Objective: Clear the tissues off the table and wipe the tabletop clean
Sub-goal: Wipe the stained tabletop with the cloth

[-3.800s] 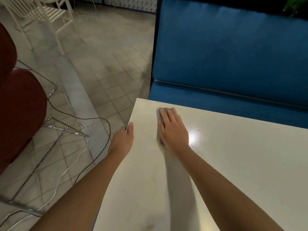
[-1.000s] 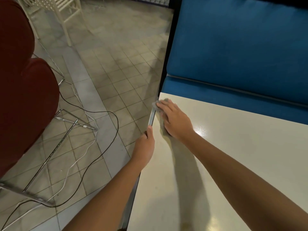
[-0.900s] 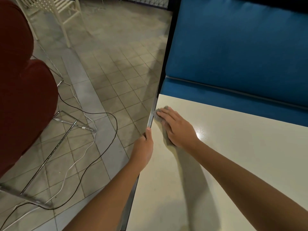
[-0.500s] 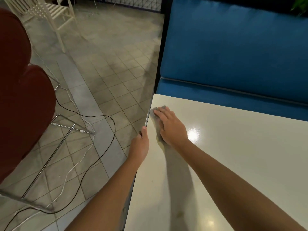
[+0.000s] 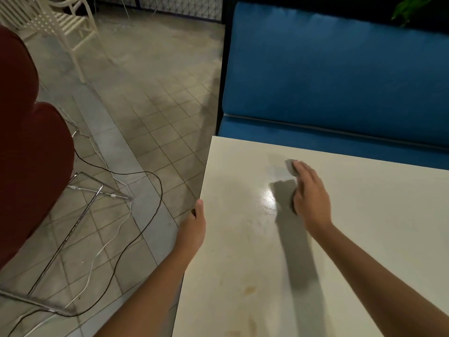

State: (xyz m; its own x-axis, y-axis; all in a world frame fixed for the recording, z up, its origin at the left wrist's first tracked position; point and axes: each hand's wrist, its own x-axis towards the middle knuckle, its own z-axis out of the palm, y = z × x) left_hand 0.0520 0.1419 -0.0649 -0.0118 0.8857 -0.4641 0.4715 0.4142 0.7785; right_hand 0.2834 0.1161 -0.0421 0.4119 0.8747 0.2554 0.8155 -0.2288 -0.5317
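The right hand (image 5: 312, 198) lies flat on the white table (image 5: 388, 239). Its fingers are straight and close together, and they press a grey cloth (image 5: 290, 166) onto the tabletop. Most of the cloth is hidden under the palm. Only a small, blurred corner shows just beyond the fingertips. Just beside this hand, on its left, a bright reflection (image 5: 268, 198) shines on the surface. Nearer to the person than the hand, some brownish stains (image 5: 250, 290) mark the tabletop.

The left hand (image 5: 193, 227) holds the left edge of the table. The thumb lies on top along the edge and the other fingers go below it, mostly hidden. This hand is well apart from the right hand and nearer to the person.

Beyond the right hand stands a blue bench (image 5: 340, 81). To the left of the left hand, a black cable (image 5: 155, 207) and a white cable (image 5: 107, 246) lie on the tiled floor (image 5: 145, 105), near a dark red chair (image 5: 29, 154).
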